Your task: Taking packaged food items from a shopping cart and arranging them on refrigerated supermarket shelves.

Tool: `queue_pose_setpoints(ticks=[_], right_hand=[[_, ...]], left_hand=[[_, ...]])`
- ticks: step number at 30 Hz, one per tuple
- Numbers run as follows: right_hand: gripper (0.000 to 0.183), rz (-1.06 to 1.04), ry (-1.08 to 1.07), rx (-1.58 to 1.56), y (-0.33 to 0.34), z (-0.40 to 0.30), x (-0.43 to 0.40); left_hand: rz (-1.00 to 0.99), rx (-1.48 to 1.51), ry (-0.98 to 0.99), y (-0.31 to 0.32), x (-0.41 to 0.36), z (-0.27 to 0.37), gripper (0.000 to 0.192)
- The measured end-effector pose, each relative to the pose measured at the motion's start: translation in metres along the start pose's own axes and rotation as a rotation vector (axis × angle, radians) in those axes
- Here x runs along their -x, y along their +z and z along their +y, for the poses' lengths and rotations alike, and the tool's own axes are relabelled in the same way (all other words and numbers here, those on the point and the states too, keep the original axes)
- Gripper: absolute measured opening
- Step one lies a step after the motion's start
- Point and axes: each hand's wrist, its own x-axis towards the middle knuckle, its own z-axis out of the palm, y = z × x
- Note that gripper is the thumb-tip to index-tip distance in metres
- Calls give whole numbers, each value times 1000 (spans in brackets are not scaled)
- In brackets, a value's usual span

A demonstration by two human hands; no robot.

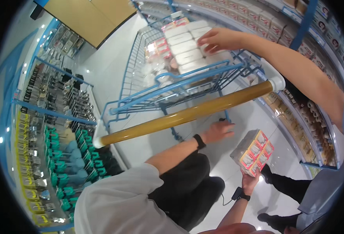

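My right hand (pixel 250 180) grips the lower end of a plastic-wrapped multipack of small boxes (pixel 257 152), whose faces are red, yellow and white. The pack is tilted above the floor. My left hand (pixel 220 132) holds nothing, and its fingers are loosely apart. It hovers below the brown handlebar (pixel 186 114) of a blue wire shopping cart (pixel 128 70), to the left of the pack. Inside the cart are white packs (pixel 186 46), red-labelled packs (pixel 161 46) and clear-wrapped goods (pixel 154 70). A co-worker's hand (pixel 218 41) reaches over the white packs from the right.
Shelves of boxed goods (pixel 265 22) curve along the top and right. At left, a display rack carries hanging goods with green parts (pixel 58 163). The co-worker's shoes (pixel 267 174) stand close to the pack on the pale tiled floor (pixel 233 201). A tan panel (pixel 93 17) is farther off.
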Motion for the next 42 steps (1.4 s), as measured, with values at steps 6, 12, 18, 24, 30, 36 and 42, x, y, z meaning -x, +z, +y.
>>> queue_pose_setpoints(ticks=[6,12,18,24,30,36,42], right_hand=[[70,506,-22,-225,-118,101,149],[72,508,92,-217,-18,44,197],[68,551,32,-264,56,12,233],[73,611,-135,-224,151,-9,244],[68,631,-275,-274,197,-10,241],[68,681,-329,-311,226,-20,239],[68,675,-329,-302,230,-24,240]], left_hand=[[-66,-192,15,-132,166,22,39],[-397,28,-321,-322,308,173,40],[-311,342,-461,-494,249,273,23],[-53,490,-303,-520,139,239,40],[-557,731,-309,-443,116,263,53],[-692,694,-289,-318,114,269,80],[-700,944,-656,-245,74,261,116]])
